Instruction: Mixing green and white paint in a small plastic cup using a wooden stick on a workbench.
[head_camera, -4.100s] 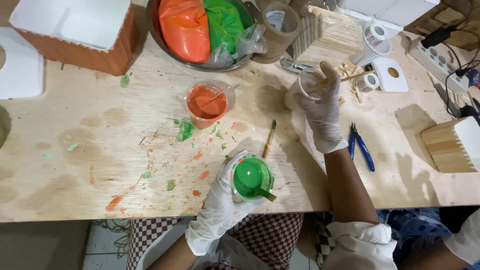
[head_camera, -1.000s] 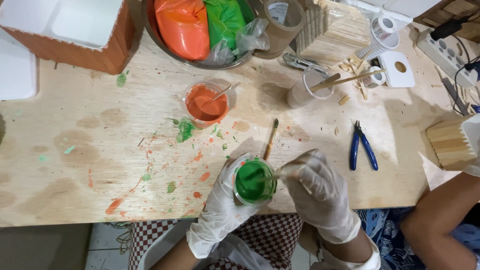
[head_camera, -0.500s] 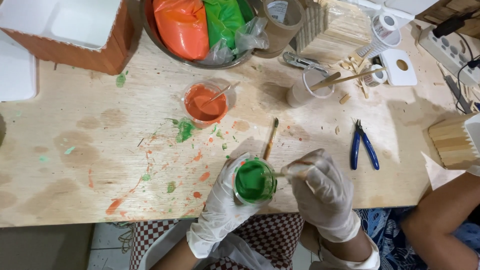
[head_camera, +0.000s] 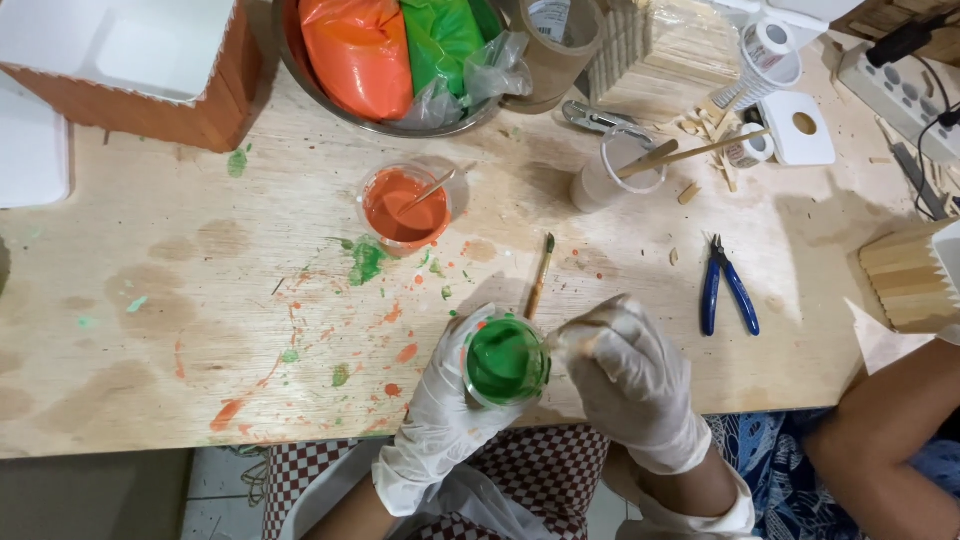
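— Head view: what do the gloved hands hold at the counter's near edge?

— Left hand wraps a small cup of green paint, fingers curled narrow around its wall. Right hand sits just beside the cup's rim, fingers closed on a thin stick whose tip dips into the green. How far the stick goes down cannot be told.

— And around the fingers?

— Just beyond the left fingertips lies a brush, pointing away from the cup. Farther out from them stands an orange cup with a stick leaning in it, amid green and orange splashes on the wood. Well beyond that is a metal bowl holding orange and green bags. Past the right fingers, blue pliers lie flat on the counter, apart from the hand. A clear cup with sticks stands farther off, near a tape roll.

— Anyone else in frame?

— Another person's bare arm shows at the counter's edge, to the right of the gloved right hand, near a block of wooden sticks. A brown box with a white inside sits far from the left fingers, at the counter's back corner.
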